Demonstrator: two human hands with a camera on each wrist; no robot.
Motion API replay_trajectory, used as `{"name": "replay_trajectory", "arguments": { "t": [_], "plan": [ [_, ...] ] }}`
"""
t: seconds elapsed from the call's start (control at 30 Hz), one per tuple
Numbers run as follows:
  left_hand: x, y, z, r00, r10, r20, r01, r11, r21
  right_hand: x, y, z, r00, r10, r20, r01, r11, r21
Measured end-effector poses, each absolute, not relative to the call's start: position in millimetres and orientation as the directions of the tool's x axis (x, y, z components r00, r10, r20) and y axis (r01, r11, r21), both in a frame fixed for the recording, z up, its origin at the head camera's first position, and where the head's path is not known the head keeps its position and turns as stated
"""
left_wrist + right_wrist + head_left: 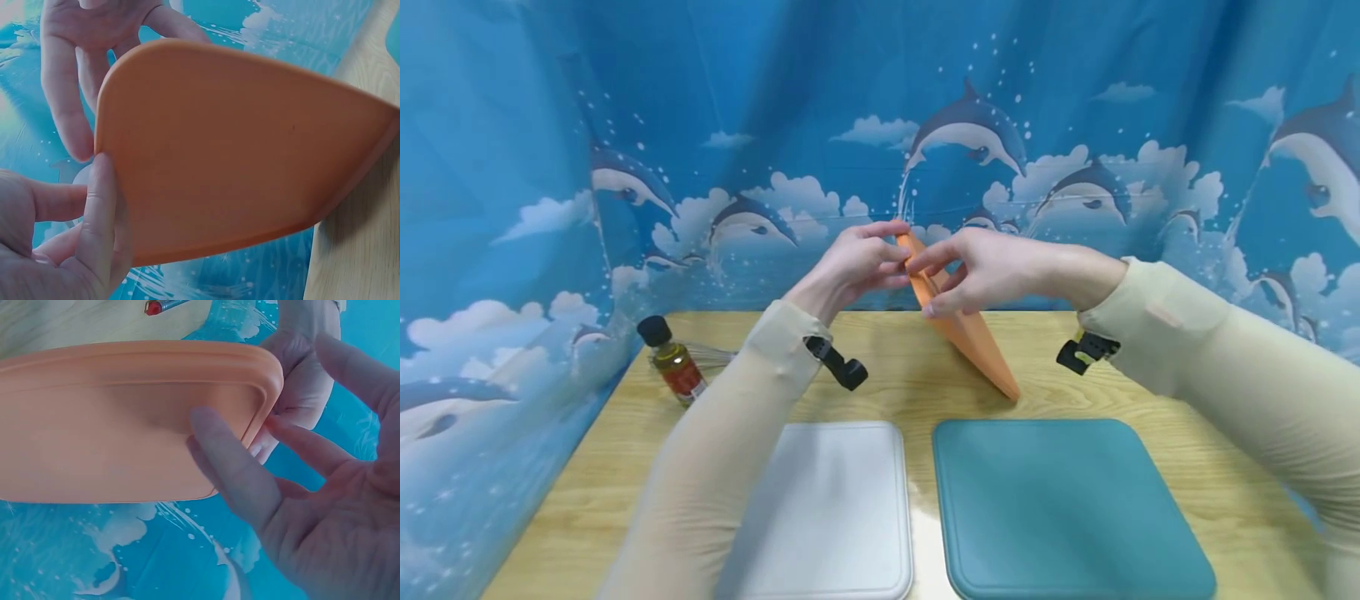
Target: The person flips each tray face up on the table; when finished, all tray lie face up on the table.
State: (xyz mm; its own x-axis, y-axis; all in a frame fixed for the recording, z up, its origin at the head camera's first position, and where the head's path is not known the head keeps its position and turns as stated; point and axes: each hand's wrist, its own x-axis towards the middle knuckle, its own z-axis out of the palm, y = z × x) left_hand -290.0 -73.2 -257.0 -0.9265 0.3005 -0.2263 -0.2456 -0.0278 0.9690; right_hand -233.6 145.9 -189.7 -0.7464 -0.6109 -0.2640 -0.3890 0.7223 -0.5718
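An orange cutting board stands tilted up on the wooden table, its lower corner at the tabletop. My left hand grips its raised end, with fingers lying over the board's face in the left wrist view. Beside it, my right hand reaches to the same end from the right, its fingers loosely spread. In the right wrist view, one fingertip of the right hand is right at the board's edge. Two other fingers pass in front of the grooved face, and the thumb stands apart.
A white cutting board and a teal cutting board lie side by side at the front. At the back left stands a black-capped bottle with a whisk behind it. A dolphin-print curtain hangs behind the table.
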Motion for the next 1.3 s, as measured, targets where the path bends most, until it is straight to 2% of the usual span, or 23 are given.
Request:
{"name": "replay_trajectory", "arguments": {
  "t": [0.17,0.3,0.57,0.8,1.0,1.3],
  "plan": [
    [-291.5,-68.0,-254.4,-0.931,0.281,-0.232,-0.263,-0.078,0.962,-230.3,131.2,-183.7,-0.796,-0.543,-0.269,-0.398,0.804,-0.442],
    [-293.2,-64.5,-252.8,-0.931,0.277,-0.238,-0.275,-0.105,0.956,-229.2,123.1,-185.9,-0.825,-0.52,-0.221,-0.416,0.824,-0.386],
    [-293.1,-60.5,-251.0,-0.942,0.255,-0.218,-0.24,-0.06,0.969,-227.3,114.1,-193.8,-0.866,-0.485,-0.121,-0.444,0.858,-0.259],
    [-290.6,-55.8,-250.3,-0.952,0.24,-0.191,-0.2,-0.013,0.98,-232.5,106.9,-199.9,-0.865,-0.494,-0.091,-0.48,0.866,-0.142],
    [-289.9,-52.3,-250.1,-0.954,0.248,-0.171,-0.177,-0.005,0.984,-228.8,104.2,-197.6,-0.9,-0.428,-0.08,-0.424,0.904,-0.056],
    [-288.9,-53.1,-246.9,-0.95,0.274,-0.148,-0.154,-0.001,0.988,-223.5,113.9,-198.9,-0.895,-0.437,0.094,-0.426,0.898,0.112]
  ]
}}
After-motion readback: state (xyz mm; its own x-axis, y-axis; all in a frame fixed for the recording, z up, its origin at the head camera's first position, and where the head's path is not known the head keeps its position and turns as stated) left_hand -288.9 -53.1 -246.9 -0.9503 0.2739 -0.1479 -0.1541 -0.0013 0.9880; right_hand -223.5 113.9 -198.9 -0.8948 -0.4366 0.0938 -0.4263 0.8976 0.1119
